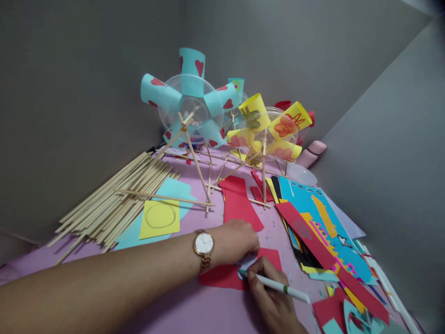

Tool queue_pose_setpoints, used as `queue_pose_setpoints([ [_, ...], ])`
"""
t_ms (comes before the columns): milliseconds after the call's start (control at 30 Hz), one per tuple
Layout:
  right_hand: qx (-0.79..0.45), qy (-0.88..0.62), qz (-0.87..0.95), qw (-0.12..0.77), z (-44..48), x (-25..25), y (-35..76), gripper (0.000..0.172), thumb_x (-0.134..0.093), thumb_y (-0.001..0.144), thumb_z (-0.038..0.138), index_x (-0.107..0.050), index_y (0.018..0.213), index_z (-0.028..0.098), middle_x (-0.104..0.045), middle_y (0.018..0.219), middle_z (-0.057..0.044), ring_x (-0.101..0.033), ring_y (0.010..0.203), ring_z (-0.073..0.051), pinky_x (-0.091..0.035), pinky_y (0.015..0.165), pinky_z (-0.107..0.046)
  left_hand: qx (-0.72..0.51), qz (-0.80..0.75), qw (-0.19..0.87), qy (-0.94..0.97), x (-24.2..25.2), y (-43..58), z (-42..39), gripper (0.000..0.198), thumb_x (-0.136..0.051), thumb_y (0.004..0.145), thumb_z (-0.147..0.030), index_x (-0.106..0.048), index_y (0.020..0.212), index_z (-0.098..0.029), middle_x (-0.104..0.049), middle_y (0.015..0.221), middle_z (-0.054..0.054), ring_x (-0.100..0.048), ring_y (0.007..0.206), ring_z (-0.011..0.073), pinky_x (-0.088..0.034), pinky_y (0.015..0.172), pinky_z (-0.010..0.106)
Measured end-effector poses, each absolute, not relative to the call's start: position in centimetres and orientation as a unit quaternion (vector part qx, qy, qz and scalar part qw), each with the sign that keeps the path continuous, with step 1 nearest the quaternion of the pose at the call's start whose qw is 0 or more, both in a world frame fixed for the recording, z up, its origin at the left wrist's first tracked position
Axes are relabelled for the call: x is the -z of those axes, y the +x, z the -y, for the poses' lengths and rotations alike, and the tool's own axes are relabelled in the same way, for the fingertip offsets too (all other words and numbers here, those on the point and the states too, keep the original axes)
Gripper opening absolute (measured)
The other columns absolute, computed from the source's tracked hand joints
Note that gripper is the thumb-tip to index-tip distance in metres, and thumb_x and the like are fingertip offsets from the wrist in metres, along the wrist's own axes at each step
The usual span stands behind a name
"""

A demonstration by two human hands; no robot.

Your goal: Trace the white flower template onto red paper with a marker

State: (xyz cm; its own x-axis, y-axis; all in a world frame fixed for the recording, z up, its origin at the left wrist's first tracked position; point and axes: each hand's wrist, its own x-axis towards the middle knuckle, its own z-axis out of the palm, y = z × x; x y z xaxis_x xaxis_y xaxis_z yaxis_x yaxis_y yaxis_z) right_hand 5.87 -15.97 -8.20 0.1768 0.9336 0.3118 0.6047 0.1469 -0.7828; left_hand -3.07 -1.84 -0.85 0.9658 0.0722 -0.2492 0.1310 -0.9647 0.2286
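My right hand (271, 294) grips a white marker pen (283, 286) with a green band, its teal tip touching a small pale blue paper piece (247, 263). That piece lies on a red paper sheet (222, 277). My left hand (236, 241), with a watch (203, 243) on the wrist, reaches in from the left. Its fingers are curled down onto the pale blue piece at its upper edge; their tips are mostly hidden. Just beyond my left hand lies another red paper strip (239, 202).
Wooden sticks (114, 199) are piled at left, near yellow paper (160, 218) with a drawn circle. A blue-cupped wheel (187, 102) and a yellow-cupped wheel (267, 130) stand on stick frames behind. Coloured papers (323, 222) and scraps (347, 311) lie right; a pink bottle (313, 153) lies behind.
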Motion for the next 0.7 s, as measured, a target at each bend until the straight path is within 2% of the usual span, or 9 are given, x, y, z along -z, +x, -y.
queue_pose_setpoints([
  [200,-0.191,-0.627,0.617,0.436,15.84,8.24,5.79,0.019,-0.041,0.089,0.025,-0.044,0.07,0.022,-0.039,0.053,0.007,-0.038,0.043,-0.01,-0.029,0.04,-0.02,0.101,-0.051,0.125,0.986,1.29,-3.03,1.79,0.013,-0.059,0.09,-0.026,-0.061,0.083,-0.015,-0.063,0.076,-0.002,-0.06,0.064,0.0104,-0.052,0.061,0.027],
  [700,-0.206,-0.622,0.63,0.416,16.19,8.77,6.31,0.018,-0.042,0.086,0.022,-0.045,0.069,0.022,-0.041,0.054,0.007,-0.042,0.044,-0.011,-0.032,0.044,-0.021,0.089,-0.055,0.12,0.987,1.33,-3.12,1.89,0.012,-0.06,0.089,-0.023,-0.062,0.082,-0.014,-0.062,0.072,-0.003,-0.06,0.062,0.01,-0.051,0.059,0.026],
])
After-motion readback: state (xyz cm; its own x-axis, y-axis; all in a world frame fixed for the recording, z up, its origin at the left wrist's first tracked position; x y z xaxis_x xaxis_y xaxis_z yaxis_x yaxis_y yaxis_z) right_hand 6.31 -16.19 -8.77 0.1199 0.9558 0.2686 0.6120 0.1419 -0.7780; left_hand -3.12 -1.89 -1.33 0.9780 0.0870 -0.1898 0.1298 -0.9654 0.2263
